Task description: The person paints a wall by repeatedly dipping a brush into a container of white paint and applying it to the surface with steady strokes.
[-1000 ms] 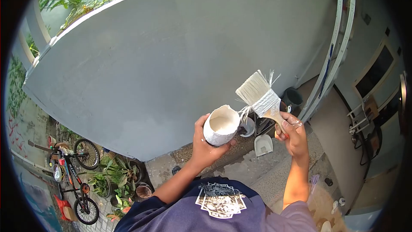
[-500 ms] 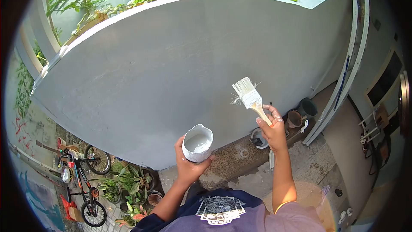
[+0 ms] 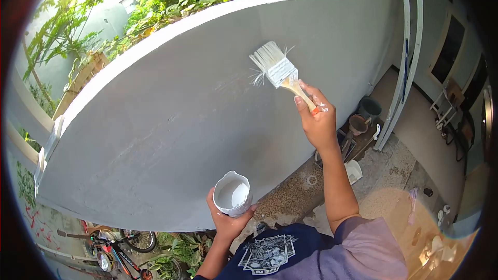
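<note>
My right hand (image 3: 317, 116) grips the wooden handle of a wide paintbrush (image 3: 280, 72), its pale bristles pointing up and left in front of the grey wall (image 3: 197, 98). Whether the bristles touch the wall I cannot tell. Low in the view, my left hand (image 3: 228, 223) is wrapped round a rough-edged container (image 3: 233, 210) with white paint (image 3: 239, 195) inside. White specks mark the fingers of my right hand.
A ladder (image 3: 410, 62) stands upright at the right. Buckets and pots (image 3: 358, 124) sit by the wall's foot, with a white container (image 3: 353, 172) nearby. A bicycle (image 3: 122, 259) and plants (image 3: 181, 251) are at the lower left.
My right hand has raised the paintbrush up and to the left across the wall. The container in my left hand sits slightly lower in view, and the camera's view has tilted.
</note>
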Tool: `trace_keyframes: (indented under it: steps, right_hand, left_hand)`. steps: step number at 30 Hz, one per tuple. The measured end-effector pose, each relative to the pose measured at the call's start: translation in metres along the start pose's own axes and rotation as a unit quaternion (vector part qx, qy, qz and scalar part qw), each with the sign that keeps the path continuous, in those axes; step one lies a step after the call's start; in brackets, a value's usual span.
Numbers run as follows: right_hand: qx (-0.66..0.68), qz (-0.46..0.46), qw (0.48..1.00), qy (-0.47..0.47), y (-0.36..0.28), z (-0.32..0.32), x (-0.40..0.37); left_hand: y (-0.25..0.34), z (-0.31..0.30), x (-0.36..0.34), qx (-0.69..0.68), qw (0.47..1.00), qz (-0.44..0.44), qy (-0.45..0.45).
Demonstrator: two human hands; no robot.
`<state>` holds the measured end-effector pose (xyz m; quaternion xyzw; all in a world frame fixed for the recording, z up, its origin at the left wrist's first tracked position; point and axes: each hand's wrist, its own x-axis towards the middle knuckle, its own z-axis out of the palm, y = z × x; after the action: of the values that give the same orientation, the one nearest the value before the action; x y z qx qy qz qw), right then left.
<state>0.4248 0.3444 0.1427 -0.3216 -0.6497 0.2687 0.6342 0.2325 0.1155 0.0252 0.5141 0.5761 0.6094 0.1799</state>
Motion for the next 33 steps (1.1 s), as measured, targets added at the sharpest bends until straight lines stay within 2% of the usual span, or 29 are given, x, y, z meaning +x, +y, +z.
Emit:
trace_keyframes:
  steps: [2,3,6,8,9,11,13,14,15,17,19,20,21,22,23,24,26,27,30,31,33]
  right_hand:
    - [-0.063,-0.058,0.996,-0.007,-0.005,0.007,0.006]
    - [-0.069,-0.055,0.996,-0.001,0.000,0.011,0.004]
    - [-0.096,0.005,0.995,-0.030,0.019,0.010,-0.010]
    - [-0.192,0.193,0.953,-0.131,0.022,-0.004,-0.029]
    - [-0.196,0.194,0.953,-0.127,0.038,-0.011,-0.046]
    - [-0.267,0.219,0.919,-0.191,0.082,-0.021,-0.079]
    - [-0.285,0.223,0.909,-0.206,0.087,-0.021,-0.084]
    - [-0.297,0.227,0.899,-0.226,0.088,-0.023,-0.086]
    - [-0.286,0.201,0.912,-0.213,0.075,-0.020,-0.072]
    - [-0.239,0.229,0.926,-0.179,0.026,-0.012,-0.026]
    - [-0.216,0.141,0.956,-0.142,-0.035,-0.003,0.019]
    - [-0.230,0.133,0.956,-0.124,-0.064,-0.001,0.037]
    - [-0.209,0.032,0.969,-0.129,-0.058,-0.005,0.056]
    - [-0.230,0.089,0.959,-0.143,-0.086,-0.004,0.069]
    - [-0.263,-0.051,0.958,-0.106,-0.083,-0.009,0.079]
    - [-0.228,0.005,0.968,-0.103,-0.094,-0.013,0.087]
    - [-0.118,-0.054,0.990,-0.052,-0.101,-0.016,0.096]
    - [-0.127,-0.030,0.991,-0.034,-0.109,-0.015,0.095]
    - [-0.119,-0.076,0.990,-0.012,-0.087,-0.014,0.085]
    - [-0.096,-0.042,0.994,-0.001,-0.082,-0.011,0.075]
    - [-0.052,-0.070,0.996,-0.025,-0.044,0.002,0.056]
  left_hand:
    - [-0.005,-0.007,0.004,-0.034,0.999,-0.014,-0.016]
    - [-0.008,-0.012,0.007,-0.037,0.999,-0.015,-0.025]
    - [-0.019,-0.026,0.015,-0.040,0.998,-0.010,-0.048]
    - [-0.025,-0.033,0.019,-0.065,0.996,-0.020,-0.064]
    - [-0.029,-0.037,0.020,-0.068,0.995,-0.020,-0.069]
    - [-0.035,-0.042,0.023,-0.042,0.995,0.000,-0.085]
    - [-0.040,-0.045,0.024,-0.060,0.994,-0.011,-0.093]
    - [-0.041,-0.046,0.025,-0.072,0.992,-0.024,-0.096]
    - [-0.042,-0.045,0.026,-0.077,0.992,-0.022,-0.096]
    - [-0.040,-0.047,0.026,-0.090,0.991,-0.027,-0.092]
    - [-0.043,-0.049,0.028,-0.091,0.991,-0.017,-0.093]
    - [-0.044,-0.050,0.028,-0.090,0.991,-0.007,-0.093]
    - [-0.042,-0.051,0.028,-0.092,0.991,-0.005,-0.096]
    - [-0.038,-0.053,0.029,-0.088,0.991,0.008,-0.100]
    - [-0.036,-0.054,0.031,-0.085,0.991,0.023,-0.102]
    - [-0.035,-0.054,0.033,-0.088,0.991,0.027,-0.100]
    - [-0.034,-0.054,0.032,-0.087,0.990,0.029,-0.103]
    - [-0.033,-0.054,0.031,-0.087,0.990,0.028,-0.105]
    - [-0.033,-0.056,0.032,-0.096,0.988,0.019,-0.120]
    - [-0.037,-0.056,0.030,-0.093,0.988,0.028,-0.121]
    - [-0.037,-0.056,0.029,-0.091,0.988,0.038,-0.122]
